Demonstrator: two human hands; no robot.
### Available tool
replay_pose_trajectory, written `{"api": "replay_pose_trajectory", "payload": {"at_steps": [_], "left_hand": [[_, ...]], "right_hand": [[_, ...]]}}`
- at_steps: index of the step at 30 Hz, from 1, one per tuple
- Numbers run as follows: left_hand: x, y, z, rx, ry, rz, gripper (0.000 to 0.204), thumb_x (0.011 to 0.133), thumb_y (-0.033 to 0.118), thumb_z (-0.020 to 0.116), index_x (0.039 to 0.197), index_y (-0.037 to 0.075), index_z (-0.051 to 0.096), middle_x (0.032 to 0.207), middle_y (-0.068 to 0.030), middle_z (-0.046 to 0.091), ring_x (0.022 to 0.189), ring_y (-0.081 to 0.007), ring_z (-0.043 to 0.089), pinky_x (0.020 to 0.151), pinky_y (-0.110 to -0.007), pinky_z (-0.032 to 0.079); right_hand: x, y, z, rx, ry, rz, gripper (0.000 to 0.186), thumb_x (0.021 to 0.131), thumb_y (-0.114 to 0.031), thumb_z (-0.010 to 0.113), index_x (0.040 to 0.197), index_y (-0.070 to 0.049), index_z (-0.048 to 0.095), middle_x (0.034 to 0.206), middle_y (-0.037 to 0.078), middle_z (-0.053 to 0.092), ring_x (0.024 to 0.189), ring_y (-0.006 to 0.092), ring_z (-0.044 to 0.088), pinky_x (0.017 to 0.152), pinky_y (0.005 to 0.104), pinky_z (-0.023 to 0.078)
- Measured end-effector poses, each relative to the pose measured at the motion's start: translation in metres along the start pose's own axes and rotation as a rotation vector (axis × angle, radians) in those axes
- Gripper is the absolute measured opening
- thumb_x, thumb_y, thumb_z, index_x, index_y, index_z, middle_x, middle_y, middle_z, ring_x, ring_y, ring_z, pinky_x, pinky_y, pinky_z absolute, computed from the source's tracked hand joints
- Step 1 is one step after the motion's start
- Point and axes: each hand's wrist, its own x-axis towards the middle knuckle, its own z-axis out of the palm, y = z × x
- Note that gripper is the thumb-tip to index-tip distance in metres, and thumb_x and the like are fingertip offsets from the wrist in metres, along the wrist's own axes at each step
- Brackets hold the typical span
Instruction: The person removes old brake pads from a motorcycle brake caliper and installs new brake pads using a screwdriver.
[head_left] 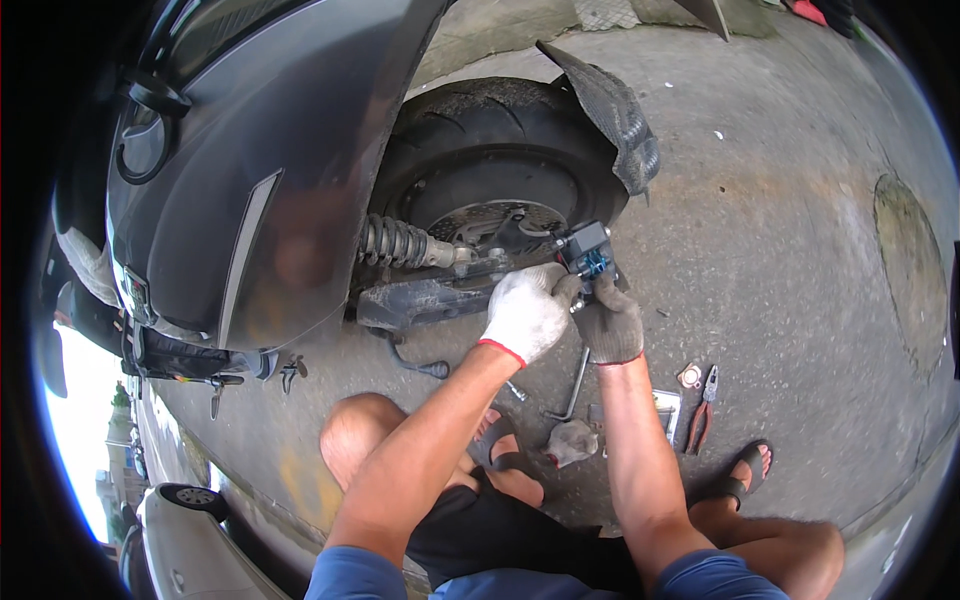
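Both your gloved hands meet at a metal block with a blue part point(588, 252), which sits at the fingertips, just beside the wheel. Your right hand point(611, 328) has its fingers curled closed around the block's lower end. Your left hand point(524, 312) is bent in against it from the left; whether those fingers grip or only touch, you cannot tell, as the glove hides them.

Beyond your fingers stands the tyre point(480, 125), with the brake disc point(485, 217) nearer to them. To the left of your left fingers are the coil spring point(395, 242) and a dark swingarm point(425, 300). Below your fingers, between your forearms, an angled metal bar point(577, 384) lies on the ground. Down and right of your right fingers lie red-handled pliers point(703, 412).
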Motion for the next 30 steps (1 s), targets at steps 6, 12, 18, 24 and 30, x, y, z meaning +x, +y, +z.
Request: {"api": "replay_pose_trajectory", "payload": {"at_steps": [6, 12, 18, 24, 30], "left_hand": [[-0.002, -0.002, 0.006, 0.321, 0.24, 0.281, 0.018, 0.089, 0.02, 0.065, 0.08, 0.006, 0.063, 0.074, -0.0163, 0.066, 0.073, -0.0378, 0.066, 0.063, -0.047, 0.052], [0.002, 0.0, 0.006, 0.366, 0.184, 0.315, 0.02, 0.09, 0.023, 0.063, 0.078, 0.007, 0.06, 0.075, -0.0153, 0.066, 0.073, -0.038, 0.066, 0.064, -0.048, 0.053], [0.003, -0.002, 0.01, 0.331, 0.15, 0.27, 0.021, 0.091, 0.024, 0.061, 0.078, 0.007, 0.06, 0.075, -0.0155, 0.066, 0.074, -0.0388, 0.067, 0.065, -0.05, 0.053], [0.006, 0.004, 0.013, 0.343, 0.131, 0.249, 0.023, 0.092, 0.025, 0.061, 0.079, 0.007, 0.06, 0.076, -0.0161, 0.067, 0.074, -0.0391, 0.067, 0.065, -0.05, 0.053], [0.009, 0.002, 0.012, 0.369, 0.091, 0.208, 0.023, 0.092, 0.026, 0.061, 0.079, 0.007, 0.061, 0.077, -0.0167, 0.067, 0.075, -0.0396, 0.067, 0.066, -0.05, 0.053]], "right_hand": [[0.0, -0.003, -0.002, -0.038, -0.082, 0.001, 0.07, 0.089, -0.026, 0.076, 0.144, 0.001, 0.043, 0.133, 0.013, 0.059, 0.119, 0.0247, 0.06, 0.104, 0.0379, 0.048], [0.0, 0.0, -0.017, 0.114, -0.066, 0.055, 0.067, 0.089, -0.021, 0.074, 0.144, 0.001, 0.043, 0.135, 0.013, 0.059, 0.121, 0.0266, 0.058, 0.107, 0.0398, 0.047], [0.001, 0.004, -0.028, 0.18, -0.019, 0.099, 0.059, 0.091, -0.018, 0.071, 0.142, 0.001, 0.046, 0.135, 0.013, 0.059, 0.123, 0.0286, 0.057, 0.111, 0.042, 0.044], [0.001, 0.008, -0.038, 0.261, 0.046, 0.097, 0.05, 0.094, -0.017, 0.068, 0.138, 0.0, 0.052, 0.13, 0.013, 0.063, 0.121, 0.0276, 0.059, 0.111, 0.0415, 0.045], [0.004, 0.007, -0.043, 0.235, -0.002, 0.134, 0.049, 0.092, -0.019, 0.072, 0.134, -0.001, 0.055, 0.126, 0.012, 0.065, 0.118, 0.0261, 0.061, 0.11, 0.0412, 0.046]]}}
